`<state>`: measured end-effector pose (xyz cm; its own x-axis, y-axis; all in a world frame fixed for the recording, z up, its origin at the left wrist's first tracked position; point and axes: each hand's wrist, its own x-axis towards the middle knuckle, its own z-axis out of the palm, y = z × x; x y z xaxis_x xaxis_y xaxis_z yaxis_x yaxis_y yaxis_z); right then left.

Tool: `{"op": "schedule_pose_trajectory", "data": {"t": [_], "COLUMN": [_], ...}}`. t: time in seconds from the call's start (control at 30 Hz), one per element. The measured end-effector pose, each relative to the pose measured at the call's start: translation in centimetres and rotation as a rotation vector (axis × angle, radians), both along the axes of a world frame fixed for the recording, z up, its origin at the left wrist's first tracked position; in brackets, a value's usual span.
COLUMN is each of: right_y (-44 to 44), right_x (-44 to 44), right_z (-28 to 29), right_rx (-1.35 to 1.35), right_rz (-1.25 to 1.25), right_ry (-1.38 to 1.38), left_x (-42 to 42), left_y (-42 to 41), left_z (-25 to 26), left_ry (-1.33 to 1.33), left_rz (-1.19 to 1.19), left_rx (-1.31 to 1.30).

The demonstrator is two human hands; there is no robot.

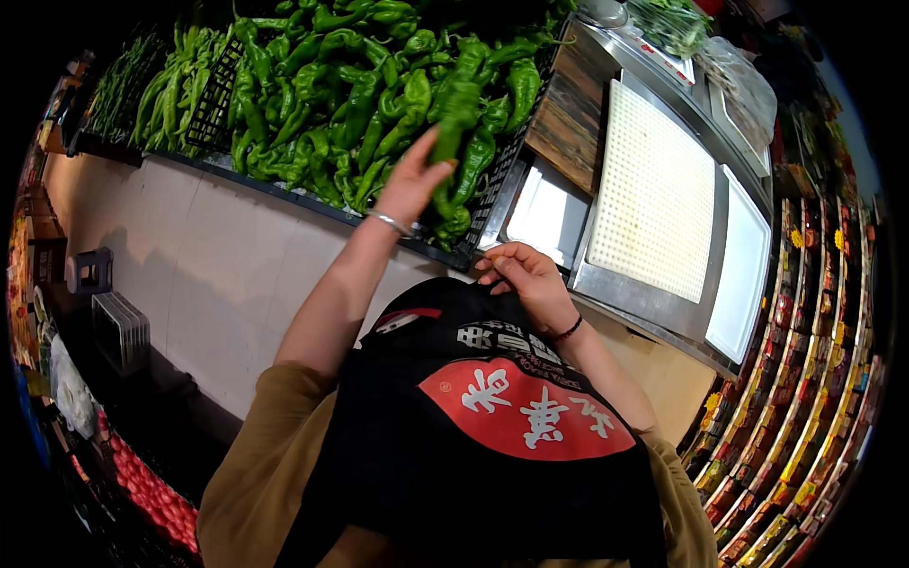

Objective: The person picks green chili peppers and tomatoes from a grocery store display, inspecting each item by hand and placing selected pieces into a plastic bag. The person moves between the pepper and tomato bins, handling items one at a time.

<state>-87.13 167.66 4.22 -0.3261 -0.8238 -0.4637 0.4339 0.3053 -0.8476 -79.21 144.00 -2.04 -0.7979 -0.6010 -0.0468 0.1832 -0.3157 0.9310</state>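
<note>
In my left hand (414,177) is a long green pepper (447,142), blurred, gripped between thumb and fingers. The hand is over the right part of a black plastic crate (477,231) heaped with wrinkled green peppers (362,96). A bracelet circles that wrist. My right hand (527,273) is beside the crate's near right corner, close to the front of my black apron (454,497). Its thumb and forefinger come together. Whether a small thing lies between them cannot be made out.
Right of the crate stand a wooden board (572,99), a white perforated mat (657,192) on a metal counter, and white trays (738,263). Paler green peppers (174,99) fill the display at left. Packaged goods line shelves (788,397) at far right.
</note>
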Motion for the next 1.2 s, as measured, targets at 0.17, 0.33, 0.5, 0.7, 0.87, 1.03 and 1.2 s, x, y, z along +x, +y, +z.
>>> {"op": "schedule_pose_trajectory", "data": {"t": [0.17,0.33,0.5,0.7,0.87,1.03,1.2], "right_y": [-0.3,0.2,0.2,-0.4,-1.4,-2.2,-2.8], "right_x": [0.0,0.0,0.1,0.3,0.6,0.6,-0.4], "right_z": [0.0,0.3,0.3,0.0,-0.2,0.1,0.3], "right_rx": [-0.001,0.033,0.053,0.06,0.075,0.081,0.027], "right_rz": [0.023,-0.019,-0.046,-0.02,0.033,0.059,0.014], "right_ry": [0.017,0.001,-0.012,-0.01,-0.003,0.021,0.089], "left_x": [-1.3,0.8,3.1,4.3,3.8,3.7,4.2], "left_y": [3.1,4.3,4.0,2.1,2.7,3.4,3.2], "left_z": [-0.1,0.9,1.6,0.2,-1.9,-2.2,-1.7], "left_ry": [-0.217,-0.266,-0.197,-0.553,-0.338,-0.32,-0.372], "left_rz": [-0.049,-0.006,0.218,0.502,0.192,0.205,0.203], "left_rx": [-0.747,-0.811,-1.025,-0.967,-0.682,-0.772,-0.751]}}
